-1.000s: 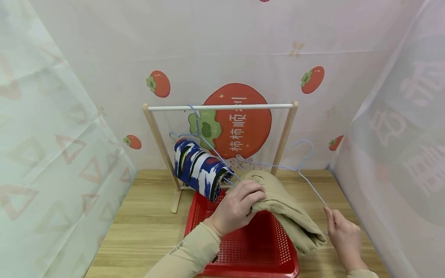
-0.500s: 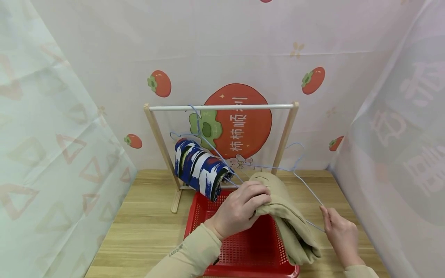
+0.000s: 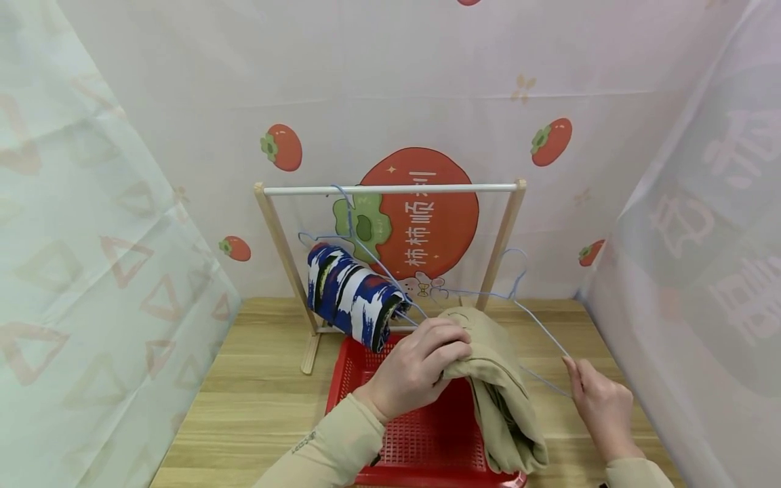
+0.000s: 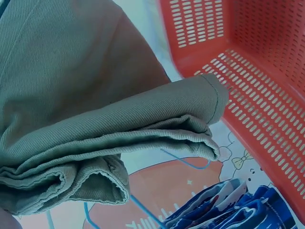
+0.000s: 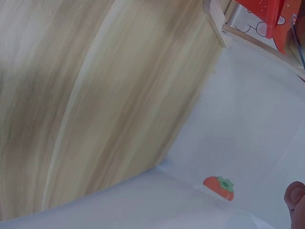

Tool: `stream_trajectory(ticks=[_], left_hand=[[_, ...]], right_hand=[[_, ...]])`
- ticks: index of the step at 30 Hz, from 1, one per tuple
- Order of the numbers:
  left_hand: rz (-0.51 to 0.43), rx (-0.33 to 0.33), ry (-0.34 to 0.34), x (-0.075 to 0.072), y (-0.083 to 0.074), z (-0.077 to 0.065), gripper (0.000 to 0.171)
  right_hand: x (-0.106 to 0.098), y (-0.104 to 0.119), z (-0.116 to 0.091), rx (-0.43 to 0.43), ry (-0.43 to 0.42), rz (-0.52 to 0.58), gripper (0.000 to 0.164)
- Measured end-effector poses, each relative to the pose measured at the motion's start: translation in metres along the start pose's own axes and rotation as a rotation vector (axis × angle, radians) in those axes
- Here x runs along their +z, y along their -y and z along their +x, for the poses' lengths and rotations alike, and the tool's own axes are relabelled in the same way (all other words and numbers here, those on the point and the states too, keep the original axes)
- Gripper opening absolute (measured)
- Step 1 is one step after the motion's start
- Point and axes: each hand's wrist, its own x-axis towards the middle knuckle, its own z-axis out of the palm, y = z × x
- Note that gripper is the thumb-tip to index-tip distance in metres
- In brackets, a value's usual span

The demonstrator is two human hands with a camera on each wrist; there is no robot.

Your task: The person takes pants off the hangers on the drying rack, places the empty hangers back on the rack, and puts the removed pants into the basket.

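Garment (image 3: pixel 491 366), khaki and folded, is gripped in the left hand (image 3: pixel 415 367) above the red basket (image 3: pixel 427 477). Fingers of the right hand (image 3: pixel 604 405), farther right, clasp a blue hanger (image 3: pixel 513 296).

The left hand (image 3: pixel 419 364) grips, fingers bent; the right hand (image 3: pixel 604 405) pinches.

Wood-grain table (image 3: pixel 232 407) carried a red perforated basket (image 3: pixel 439 478), set about midway between its left and right edges. Wooden rack (image 3: pixel 396 190) stood behind it near the back edge, left foot (image 3: pixel 310 352) on the back-left corner's side, just beside the basket; right foot hidden in head view.
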Motion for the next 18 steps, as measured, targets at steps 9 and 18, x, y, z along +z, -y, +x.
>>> stream_trajectory(ticks=[9, 18], left_hand=[[-0.01, -0.03, 0.019, -0.003, -0.002, 0.002, 0.049], [-0.021, -0.059, 0.103, 0.003, 0.0, -0.005, 0.043]], right_hand=[[-0.001, -0.008, -0.001, -0.01, -0.009, 0.016, 0.053], [-0.004, -0.006, 0.009, -0.032, -0.025, 0.059, 0.053]])
